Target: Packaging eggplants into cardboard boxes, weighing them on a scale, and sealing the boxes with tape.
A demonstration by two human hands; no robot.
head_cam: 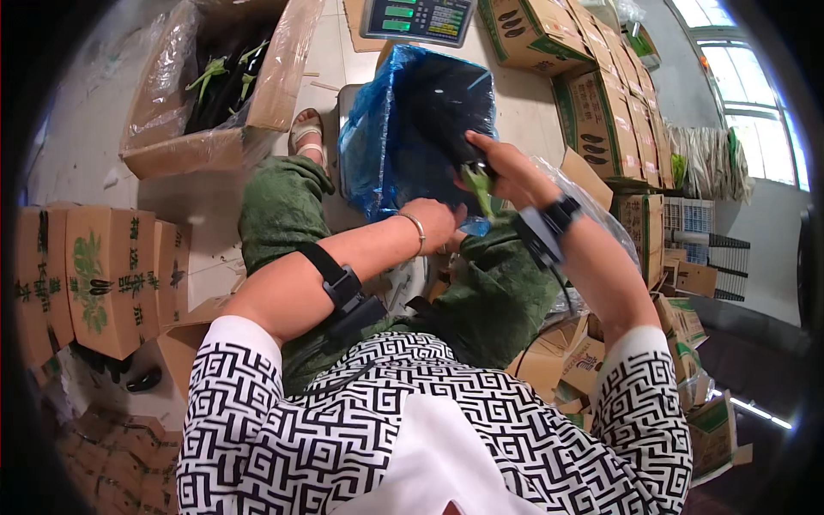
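My right hand (512,168) grips a long dark eggplant (450,132) near its green stem (477,183). The eggplant's body lies over a box lined with blue plastic film (368,138). Inside, the box is very dark, so its contents are hard to make out. At the near edge of the same box is my left hand (430,222), with its fingers bent. Its fingertips are partly hidden, and I cannot tell whether they hold anything. The box rests on a metal scale platform (346,106) between my feet.
A film-lined carton (193,154) with several eggplants (219,80) is at the upper left. The scale's display panel (418,22) stands beyond the blue-lined box. Printed cartons (608,122) are stacked along the right, and more cartons (109,283) stand at left.
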